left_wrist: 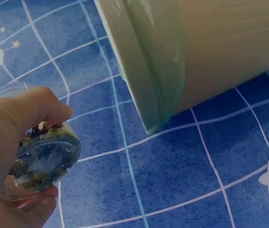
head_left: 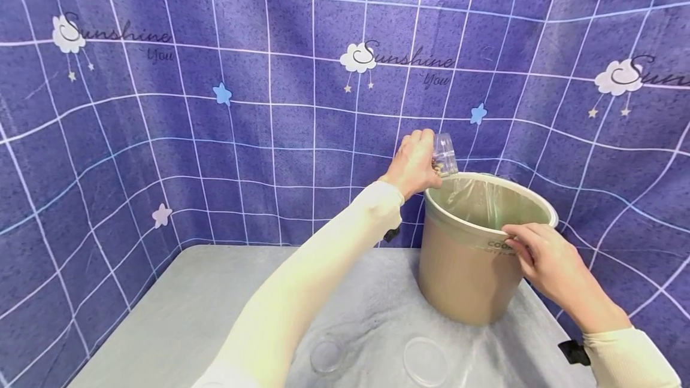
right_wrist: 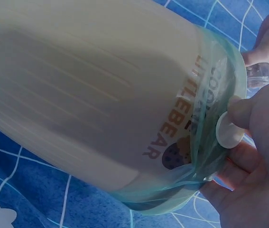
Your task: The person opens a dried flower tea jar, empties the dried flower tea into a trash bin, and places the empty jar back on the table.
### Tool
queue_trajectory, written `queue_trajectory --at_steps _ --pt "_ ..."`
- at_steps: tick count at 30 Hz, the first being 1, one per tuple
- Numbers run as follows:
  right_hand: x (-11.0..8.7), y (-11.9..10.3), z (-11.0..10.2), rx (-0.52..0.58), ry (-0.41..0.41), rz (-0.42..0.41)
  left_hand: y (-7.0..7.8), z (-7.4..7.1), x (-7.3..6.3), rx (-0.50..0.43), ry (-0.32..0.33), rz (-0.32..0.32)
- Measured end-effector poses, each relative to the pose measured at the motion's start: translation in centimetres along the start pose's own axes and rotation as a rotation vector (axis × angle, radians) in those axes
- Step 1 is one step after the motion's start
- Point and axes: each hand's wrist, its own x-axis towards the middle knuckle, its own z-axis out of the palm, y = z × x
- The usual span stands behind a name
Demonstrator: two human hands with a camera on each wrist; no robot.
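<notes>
My left hand (head_left: 414,161) grips a clear plastic cup (head_left: 444,149) by its side, tilted at the left back rim of a beige trash bin (head_left: 463,280). Small brown and yellowish bits (left_wrist: 44,178) lie inside the cup, seen through its wall in the left wrist view. A thin greenish plastic bag (left_wrist: 167,71) lines the bin and folds over its rim. At the front right of the rim, my right hand (head_left: 550,256) pinches the edge, thumb outside by a round white tab (right_wrist: 230,132) and fingers toward the inside.
The bin stands at the right back of a grey table (head_left: 242,280). Two clear round discs, one at left (head_left: 326,355) and a larger one (head_left: 426,361), lie near the front. A blue checked curtain (head_left: 291,106) hangs close behind and along both sides.
</notes>
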Motion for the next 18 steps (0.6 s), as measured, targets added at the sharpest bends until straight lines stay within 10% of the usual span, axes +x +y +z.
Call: queue_trajectory --at_steps 18 --pt "0.0 -0.1 -0.2 -0.001 -0.007 0.007 0.2 2.4 1.0 0.123 -0.064 0.187"
